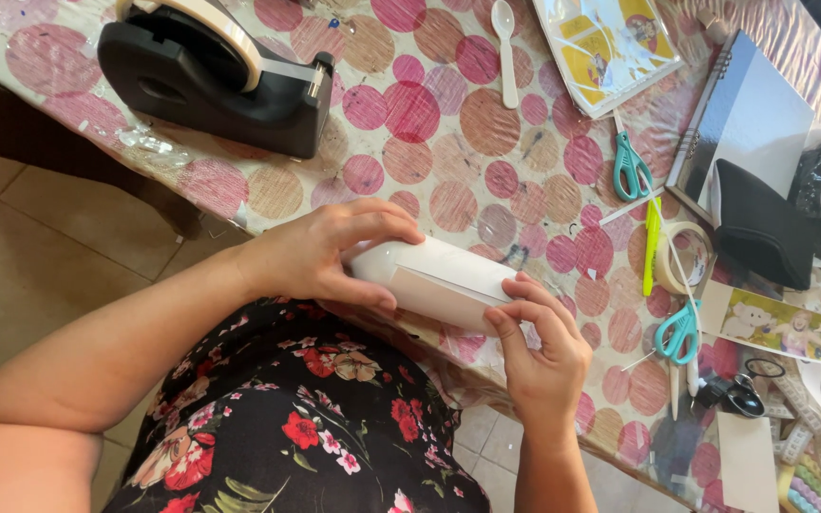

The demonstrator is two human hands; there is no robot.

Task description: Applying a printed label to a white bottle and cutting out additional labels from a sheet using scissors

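Paper (pixel 448 271) lies partly wrapped round the white cylinder (pixel 429 280) at the worktop's (pixel 486 180) 6 o'clock edge, the left hand (pixel 320 252) closed around its 9 o'clock end, right hand (pixel 539 347) fingertips pressing the loose strip, seemingly still unfastened.

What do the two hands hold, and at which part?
A white paper-wrapped cylinder: left hand grips one end, right hand fingers press the other.

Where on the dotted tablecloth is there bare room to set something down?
The widest free patch of the pink-dotted tablecloth lies between the black tape dispenser, the white plastic spoon and the white paper-wrapped cylinder held by both hands. The right side is crowded: teal-handled scissors, spiral notebook, tape roll.
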